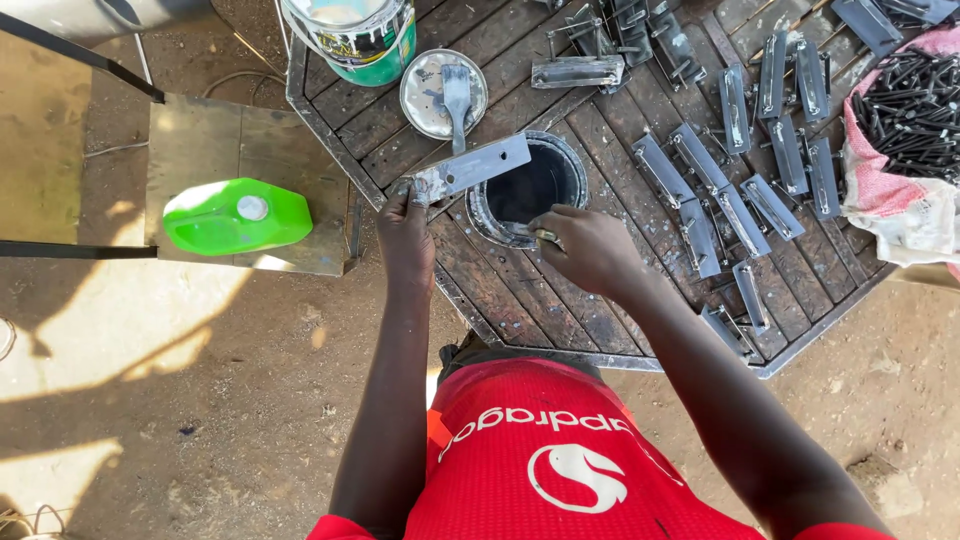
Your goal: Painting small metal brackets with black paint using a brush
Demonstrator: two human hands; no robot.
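From your head camera, you look straight down at a wooden table [560, 300] made of dark planks with a metal edge.

Right in front of you sits a round paint can [527, 187], open at the top, with dark paint inside. Behind it lies a round tin lid [425, 95], smeared with grey paint, and a flat scraper [457, 100] rests on it. At the far edge stands a white and green bucket [355, 35]. To your left, a bright green plastic jug [235, 215] lies on its side on a rusty metal sheet [200, 150].

Your left hand [405, 230] is closed on the near end of a flat grey metal bar [470, 168]. The bar slants up over the rim of the can. Your right hand [590, 245] is curled tight around something small and thin [545, 236] just at the can's edge; you cannot tell what it is.

To the right, many more metal pieces [740, 200] lie side by side on the planks, all grey and shiny. Past them, a heap of black nails [910, 105] sits on a red and white cloth [900, 215].

The ground around the table is bare brown dirt.
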